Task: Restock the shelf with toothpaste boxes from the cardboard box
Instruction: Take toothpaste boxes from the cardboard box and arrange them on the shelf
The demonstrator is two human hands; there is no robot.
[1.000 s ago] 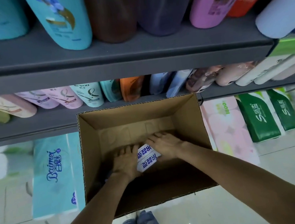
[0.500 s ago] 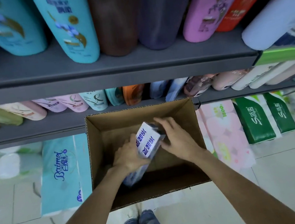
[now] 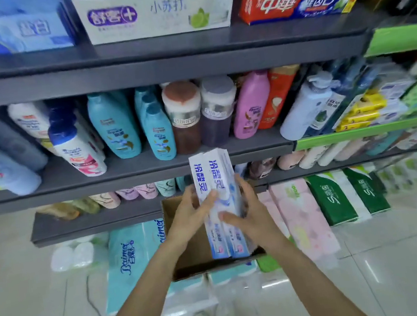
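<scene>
We had both hands down inside the open brown cardboard box (image 3: 188, 251) a second before, closing on the stock at its bottom; by this moment the pair of long white-and-blue toothpaste boxes (image 3: 218, 204) was up and clear of it, held upright side by side in the centre of the frame, their tops level with the edge of the grey shampoo shelf (image 3: 130, 178). Our left hand (image 3: 187, 218) gripped them from the left with the thumb laid across the front faces, and our right hand (image 3: 248, 218) clasped them from the right, thumb also across the front. Our view had swung upward too, so the top grey shelf (image 3: 157, 70) with its rows of toothpaste cartons (image 3: 154, 11) now showed along the upper edge of the frame. We judged the pick done and the carry under way: the boxes probably belonged up there, and they were well below it yet.
</scene>
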